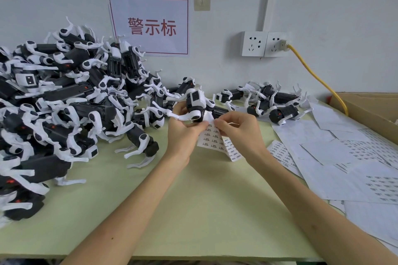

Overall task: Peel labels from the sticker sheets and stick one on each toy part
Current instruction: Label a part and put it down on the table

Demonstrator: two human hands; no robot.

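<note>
My left hand (185, 131) grips a black-and-white toy robot dog (195, 101) above the table's middle, and its thumb and fingers also hold the top of a sticker sheet (212, 140) that hangs below. My right hand (237, 129) pinches at the sheet's upper edge, right beside the left fingertips. The sheet carries rows of small black-printed labels. Whether a label is lifted between the fingers is too small to tell.
A big heap of toy dogs (64, 103) fills the left of the green table (193, 211). A few more toy dogs (275, 101) lie at the back right. Sticker sheets and backing papers (355, 168) cover the right side, beside a cardboard box (370, 109) and a yellow cable (318, 79).
</note>
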